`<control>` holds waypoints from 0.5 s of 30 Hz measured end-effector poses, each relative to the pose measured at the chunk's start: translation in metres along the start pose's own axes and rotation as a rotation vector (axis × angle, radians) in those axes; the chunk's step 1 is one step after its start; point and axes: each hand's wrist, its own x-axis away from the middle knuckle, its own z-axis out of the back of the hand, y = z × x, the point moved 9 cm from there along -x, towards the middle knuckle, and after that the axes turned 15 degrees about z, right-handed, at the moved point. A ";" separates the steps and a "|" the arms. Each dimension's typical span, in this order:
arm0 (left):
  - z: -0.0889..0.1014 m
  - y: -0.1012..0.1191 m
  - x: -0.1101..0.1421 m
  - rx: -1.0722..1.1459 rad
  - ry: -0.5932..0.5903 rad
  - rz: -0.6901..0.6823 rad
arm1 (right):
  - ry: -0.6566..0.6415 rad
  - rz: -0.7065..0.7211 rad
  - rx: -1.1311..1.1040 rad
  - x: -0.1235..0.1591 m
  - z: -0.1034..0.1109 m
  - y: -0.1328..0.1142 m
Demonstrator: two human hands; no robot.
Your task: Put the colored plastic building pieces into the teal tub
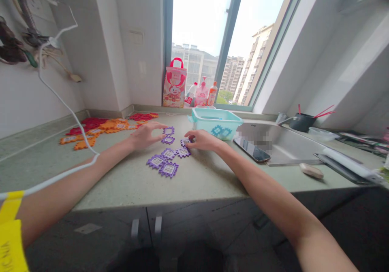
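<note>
Several purple toothed plastic tiles lie in a loose group on the grey-green countertop. My left hand reaches over the far tiles, fingers curved round a purple tile at the fingertips. My right hand rests palm down beside it, fingertips pinching another purple tile. A teal plastic tub holding blue tiles stands just behind my right hand.
Orange and red tiles are spread at the back left. A phone lies by the steel sink. Bottles and a red bag stand on the window sill. A white cable hangs across the left.
</note>
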 end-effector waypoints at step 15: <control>-0.036 0.005 0.005 0.061 -0.243 0.030 | 0.529 0.212 -0.127 0.001 0.036 -0.022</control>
